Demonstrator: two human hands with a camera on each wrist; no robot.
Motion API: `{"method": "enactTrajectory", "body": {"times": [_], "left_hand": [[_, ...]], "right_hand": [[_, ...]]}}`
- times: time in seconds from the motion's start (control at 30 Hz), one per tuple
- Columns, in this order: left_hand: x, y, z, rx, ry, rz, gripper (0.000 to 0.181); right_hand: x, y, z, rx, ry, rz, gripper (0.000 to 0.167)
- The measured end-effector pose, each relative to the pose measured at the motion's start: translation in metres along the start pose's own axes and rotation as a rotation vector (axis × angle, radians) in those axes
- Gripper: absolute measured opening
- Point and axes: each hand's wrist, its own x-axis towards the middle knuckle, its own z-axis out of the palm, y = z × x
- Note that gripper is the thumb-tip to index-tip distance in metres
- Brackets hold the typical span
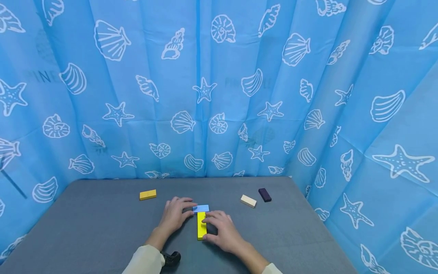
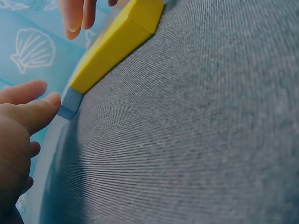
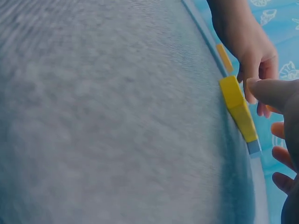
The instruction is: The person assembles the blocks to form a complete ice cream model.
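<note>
A long yellow block (image 1: 201, 230) lies on the grey table, pointing away from me. Its far end meets a light blue block (image 1: 201, 208) that lies crosswise. My left hand (image 1: 175, 214) is at the blue block's left end, fingers relaxed; in the left wrist view the thumb tip is right by the blue block (image 2: 70, 102), and I cannot tell whether it touches. My right hand (image 1: 223, 231) is over the right side of the yellow block, fingers loosely spread and casting a shadow on its top. In the left wrist view those fingers (image 2: 74, 16) hover apart from the yellow block (image 2: 112, 51).
An orange-yellow block (image 1: 148, 195) lies at the back left of the table (image 1: 102, 228). At the back right are a cream block (image 1: 248, 201) and a dark purple block (image 1: 265, 195). Blue curtains (image 1: 219, 95) with white shells stand behind the table and along its right.
</note>
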Motion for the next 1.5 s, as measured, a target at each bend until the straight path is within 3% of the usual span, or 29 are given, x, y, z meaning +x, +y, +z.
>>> {"method": "enactTrajectory", "body": {"times": [0.33, 0.7, 1.3, 1.5], "left_hand": [[-0.006, 0.003, -0.015, -0.125, 0.059, 0.036, 0.037], [-0.014, -0.011, -0.026, -0.183, 0.073, 0.037, 0.039], [-0.021, -0.05, -0.045, -0.094, 0.152, 0.058, 0.04], [-0.022, -0.067, -0.054, -0.065, 0.143, 0.044, 0.041]], "right_hand": [[-0.005, 0.009, -0.013, -0.028, 0.155, -0.057, 0.042], [-0.009, 0.031, -0.03, -0.101, 0.335, -0.085, 0.047], [-0.015, 0.068, -0.051, -0.145, 0.379, -0.033, 0.046], [-0.015, 0.077, -0.055, -0.168, 0.39, 0.009, 0.047]]}}
